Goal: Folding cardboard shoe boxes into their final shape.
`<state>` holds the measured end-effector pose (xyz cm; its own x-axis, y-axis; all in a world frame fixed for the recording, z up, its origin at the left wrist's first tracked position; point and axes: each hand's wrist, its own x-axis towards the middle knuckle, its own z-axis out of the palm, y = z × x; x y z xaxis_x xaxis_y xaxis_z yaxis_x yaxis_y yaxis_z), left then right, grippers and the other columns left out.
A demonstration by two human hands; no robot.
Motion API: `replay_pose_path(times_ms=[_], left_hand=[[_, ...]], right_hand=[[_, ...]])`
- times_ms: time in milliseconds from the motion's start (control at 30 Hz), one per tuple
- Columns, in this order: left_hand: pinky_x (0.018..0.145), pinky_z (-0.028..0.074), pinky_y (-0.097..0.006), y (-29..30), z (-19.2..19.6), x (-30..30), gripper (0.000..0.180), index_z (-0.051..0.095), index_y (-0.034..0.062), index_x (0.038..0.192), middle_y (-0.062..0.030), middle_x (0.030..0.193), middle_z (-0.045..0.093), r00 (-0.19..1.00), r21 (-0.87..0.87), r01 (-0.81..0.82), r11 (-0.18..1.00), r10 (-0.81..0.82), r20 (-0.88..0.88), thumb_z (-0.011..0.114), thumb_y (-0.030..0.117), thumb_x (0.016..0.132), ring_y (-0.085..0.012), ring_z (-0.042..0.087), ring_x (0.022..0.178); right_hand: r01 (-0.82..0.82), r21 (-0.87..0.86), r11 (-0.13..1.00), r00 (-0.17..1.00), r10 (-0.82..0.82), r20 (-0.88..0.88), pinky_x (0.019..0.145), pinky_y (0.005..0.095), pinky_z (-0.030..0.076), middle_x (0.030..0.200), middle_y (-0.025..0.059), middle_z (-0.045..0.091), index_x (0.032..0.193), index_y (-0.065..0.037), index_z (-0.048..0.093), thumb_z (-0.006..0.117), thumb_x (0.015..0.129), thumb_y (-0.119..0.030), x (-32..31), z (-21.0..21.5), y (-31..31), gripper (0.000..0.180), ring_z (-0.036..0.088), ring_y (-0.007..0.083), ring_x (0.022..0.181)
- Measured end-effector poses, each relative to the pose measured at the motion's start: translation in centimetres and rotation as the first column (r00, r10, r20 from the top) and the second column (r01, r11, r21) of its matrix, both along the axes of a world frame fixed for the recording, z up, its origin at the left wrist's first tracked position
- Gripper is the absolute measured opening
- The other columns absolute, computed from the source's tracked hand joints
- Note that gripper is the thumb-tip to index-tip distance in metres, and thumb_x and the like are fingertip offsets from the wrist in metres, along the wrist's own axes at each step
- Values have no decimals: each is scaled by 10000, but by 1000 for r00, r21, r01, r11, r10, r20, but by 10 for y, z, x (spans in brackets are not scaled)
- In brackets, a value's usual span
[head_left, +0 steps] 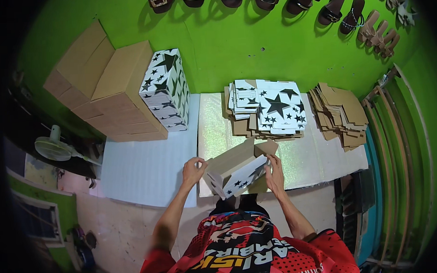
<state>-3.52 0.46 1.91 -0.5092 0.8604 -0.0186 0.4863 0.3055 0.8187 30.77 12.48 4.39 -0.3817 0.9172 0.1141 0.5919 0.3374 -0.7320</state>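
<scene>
Between my hands, at the front edge of the table, a part-folded cardboard box (245, 176) is tilted, with its top open. Its outside is white with black stars and its inside is plain brown. My left hand (194, 171) pinches the box's left end, thumb and fingers together. At the opposite end my right hand (274, 172) grips the side wall next to a raised brown flap (266, 147). Some of the right fingers are hidden behind the cardboard. Just beyond the box lies a stack of flat star-printed box blanks (277, 107).
Plain brown flat blanks (340, 114) are piled at the table's right. Brown boxes (126, 113) and star-printed boxes (168, 92) stand stacked on the pale left table (147, 172). A fan (55, 144) is at far left. Sandals (332, 12) hang on the green wall.
</scene>
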Motion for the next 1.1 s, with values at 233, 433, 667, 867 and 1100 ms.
replay_pose_path(times_ms=[233, 433, 667, 867, 1100], left_hand=[[1064, 450, -525, -29, 20, 33, 155, 734, 76, 852, -100, 1008, 761, 976, 186, 40, 982, 2, -216, 781, 224, 868, -336, 694, 1095], [994, 478, -502, -64, 40, 49, 118, 709, 59, 807, -97, 984, 754, 908, 197, 35, 980, 51, -416, 782, 144, 844, -351, 687, 1074], [704, 556, -425, -93, 49, 131, 343, 771, 20, 871, -166, 820, 739, 919, -20, 345, 939, -333, 213, 812, 360, 897, -320, 715, 750], [722, 553, -423, -61, 102, 136, 461, 762, -6, 976, -150, 831, 723, 974, -65, 110, 992, -95, 205, 786, 452, 927, -306, 706, 764], [1053, 473, -497, -1, 48, 109, 969, 365, 26, 1594, -273, 1338, 570, 975, -33, -188, 982, 183, -124, 819, 481, 869, -417, 559, 1267]], right_hand=[[240, -316, 918, 965, -262, -26, 1273, 484, 259, 1686, 390, 125, 1599, 61, 325, 831, 806, -509, -35, -8, -44, 1100, 178, 505, 1584], [-63, -347, 936, 972, -22, -234, 1217, 424, 372, 1557, 312, 486, 1618, -4, 349, 641, 834, -22, -53, 5, -11, 837, 467, 375, 1479], [-698, -101, 709, 665, 693, 279, 904, 476, 586, 1438, 159, 602, 1473, -225, 584, 642, 783, 12, -125, 56, 74, 732, 705, 395, 1064], [-814, -204, 543, 327, 720, 612, 823, 472, 595, 1248, 71, 727, 1249, -204, 713, 641, 837, 21, -172, 63, 67, 475, 732, 339, 1065], [-738, 81, 670, 656, 685, 318, 986, 462, 565, 1535, 82, 520, 1403, -188, 601, 752, 902, -118, -142, 39, 82, 527, 646, 352, 1237]])
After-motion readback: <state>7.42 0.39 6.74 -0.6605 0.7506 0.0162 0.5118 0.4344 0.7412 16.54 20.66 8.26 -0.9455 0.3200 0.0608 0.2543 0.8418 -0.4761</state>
